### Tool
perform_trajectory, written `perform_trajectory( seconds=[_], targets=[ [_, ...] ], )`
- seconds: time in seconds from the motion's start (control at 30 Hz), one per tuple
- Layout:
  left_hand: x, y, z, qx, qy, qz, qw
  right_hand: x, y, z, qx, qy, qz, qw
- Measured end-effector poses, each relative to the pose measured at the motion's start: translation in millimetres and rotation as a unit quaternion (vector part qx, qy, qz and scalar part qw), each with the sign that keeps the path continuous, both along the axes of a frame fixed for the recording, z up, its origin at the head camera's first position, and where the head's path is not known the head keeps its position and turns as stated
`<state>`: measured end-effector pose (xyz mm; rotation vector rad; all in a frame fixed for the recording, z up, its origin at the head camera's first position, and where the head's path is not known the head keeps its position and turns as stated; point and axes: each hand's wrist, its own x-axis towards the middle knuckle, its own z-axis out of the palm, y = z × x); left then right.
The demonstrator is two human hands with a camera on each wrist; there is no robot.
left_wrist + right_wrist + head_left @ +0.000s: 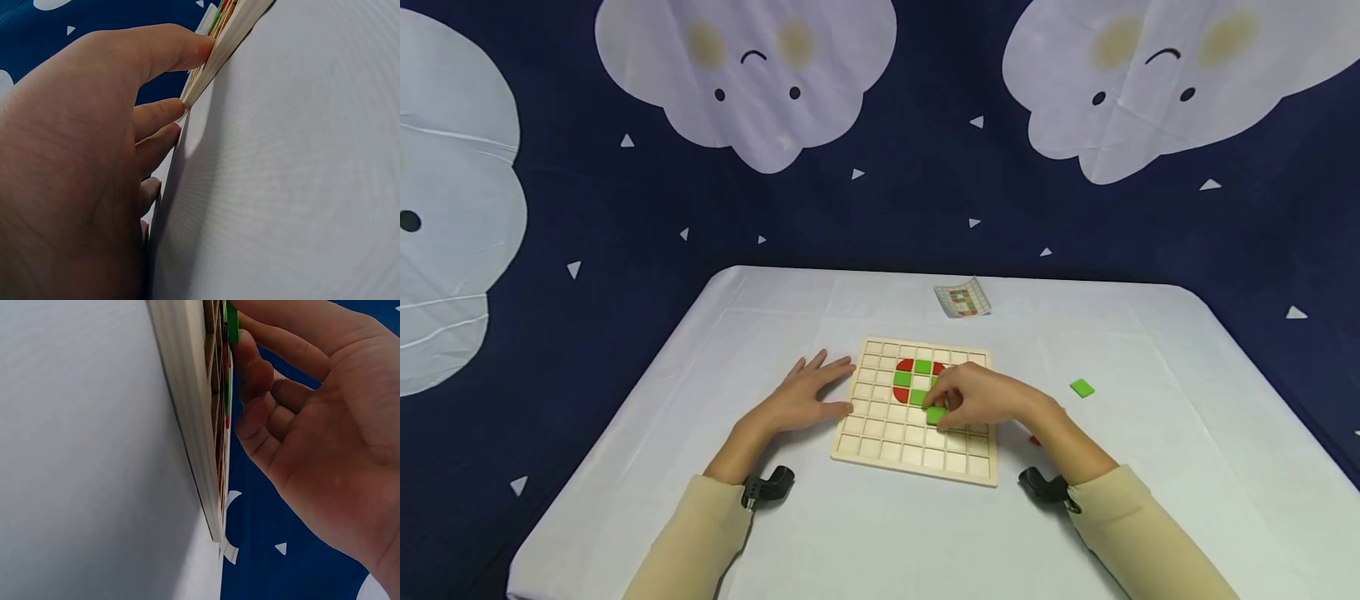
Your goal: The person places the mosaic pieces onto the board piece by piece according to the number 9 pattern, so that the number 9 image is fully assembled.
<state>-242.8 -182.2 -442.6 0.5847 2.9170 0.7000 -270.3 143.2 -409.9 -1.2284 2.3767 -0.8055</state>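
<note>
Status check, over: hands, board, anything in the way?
Left hand touching left edge of wooden grid board. Right hand pinching green tile over it. Right hand blocks view of some set tiles; no other obstruction seen.

Table: white tablecloth [865, 533], faint creases, rounded far corners. Behind and to both sides: navy fabric backdrop [917, 196], printed. Big white clouds: left cloud [452, 217] cut by frame edge, one dark eye showing, fold lines across it; middle cloud [752, 121] and right cloud [1142, 125] upside down, eyes below mouth, yellowish cheeks, tops cropped. Small white triangles [1210, 184] scattered between, mixed orientations. Both wrist views: mostly tablecloth, plus some backdrop.
</note>
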Motion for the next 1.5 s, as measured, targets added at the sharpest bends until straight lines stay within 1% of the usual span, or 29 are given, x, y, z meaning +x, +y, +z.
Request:
perform_trajectory(
  seconds=[0.23,0.4,0.57,1.03,1.3,1.4,1.5],
  targets=[
    [0.5,-0.7,1.3,0.003,0.004,-0.001,1.0000,2.5,-2.2,2.9,0.008,-0.002,-0.002,1.0000],
    [0.8,-1.0,1.4,0.001,0.006,-0.002,1.0000,2.8,-3.0,1.5,0.011,0.000,-0.007,0.9999],
    [0.4,-1.7,1.0,-0.004,0.002,-0.002,1.0000,2.4,-2.9,-0.4,0.012,0.005,-0.003,0.9999],
    [-0.1,-2.3,3.8,-0.005,0.009,-0.003,0.9999,-0.4,-3.4,0.8,0.008,0.011,0.002,0.9999],
    [2.5,-0.6,1.9,-0.002,-0.005,0.000,1.0000,0.9,0.7,-2.8,0.003,-0.006,-0.007,1.0000],
    [2.7,0.1,1.7,0.002,-0.003,0.002,1.0000,0.7,3.9,-0.6,-0.001,-0.010,-0.010,0.9999],
    [2.5,0.7,1.9,0.004,0.000,0.002,1.0000,-0.5,8.6,2.9,-0.001,-0.008,-0.021,0.9997]
  ],
)
